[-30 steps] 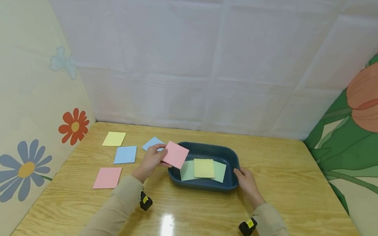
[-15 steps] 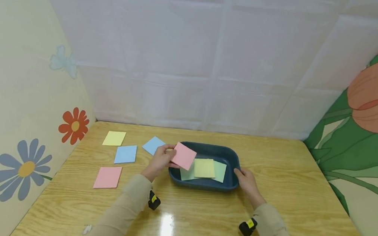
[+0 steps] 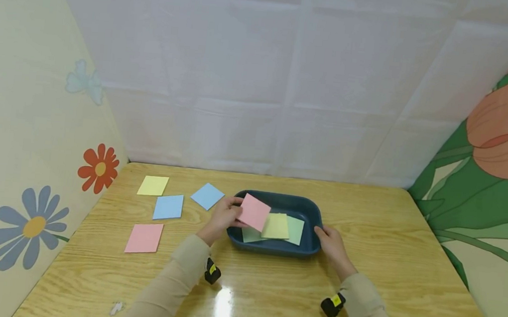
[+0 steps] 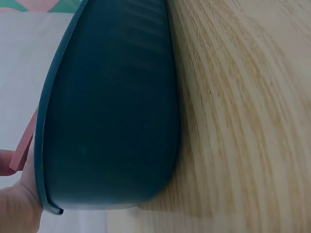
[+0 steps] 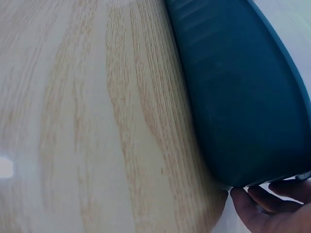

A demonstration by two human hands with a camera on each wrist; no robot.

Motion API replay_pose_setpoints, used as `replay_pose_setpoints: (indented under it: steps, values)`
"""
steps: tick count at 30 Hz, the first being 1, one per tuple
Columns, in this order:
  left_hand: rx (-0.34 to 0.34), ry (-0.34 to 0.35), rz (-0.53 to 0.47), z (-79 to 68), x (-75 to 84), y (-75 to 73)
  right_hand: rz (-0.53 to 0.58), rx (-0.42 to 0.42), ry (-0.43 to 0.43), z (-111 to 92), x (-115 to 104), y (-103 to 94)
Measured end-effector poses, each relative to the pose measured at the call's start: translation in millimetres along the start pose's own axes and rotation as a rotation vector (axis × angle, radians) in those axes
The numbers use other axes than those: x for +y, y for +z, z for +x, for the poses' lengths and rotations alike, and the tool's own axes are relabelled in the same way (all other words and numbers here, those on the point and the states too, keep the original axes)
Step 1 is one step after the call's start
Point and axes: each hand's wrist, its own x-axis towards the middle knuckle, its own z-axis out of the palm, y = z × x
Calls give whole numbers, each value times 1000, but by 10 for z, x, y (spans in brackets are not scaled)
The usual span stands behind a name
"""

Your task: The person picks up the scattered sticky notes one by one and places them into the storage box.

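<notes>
A pink sticky note pad is pinched in my left hand, tilted above the left end of a dark blue plastic tub. Inside the tub, a yellow pad lies over green notes that show on both sides of it. My right hand holds the tub's right end, thumb at the rim; in the right wrist view its fingers bend against the outer wall. From the left wrist, the tub's side wall hides much of my left hand and the pink pad.
To the left on the wooden table lie a yellow pad, a blue pad, another blue pad nearer the tub, and a pink pad. A small whitish mark shows near the front. White cloth hangs behind.
My left hand has carried the pink pad rightward, farther over the tub, uncovering the blue pad behind it. My right hand and the tub have stayed in place.
</notes>
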Motion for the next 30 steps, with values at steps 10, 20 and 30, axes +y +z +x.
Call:
replay_pose_setpoints:
  steps: [10, 20, 30]
  values:
    - [-82, 14, 84, 15, -25, 33, -4, -3, 6, -1, -2, 5]
    - [-103, 70, 329, -22, -16, 55, 3, -11, 11, -4, -9, 3]
    - [-104, 123, 454, -92, 55, 47, 4, -4, 2, 3, -3, 0]
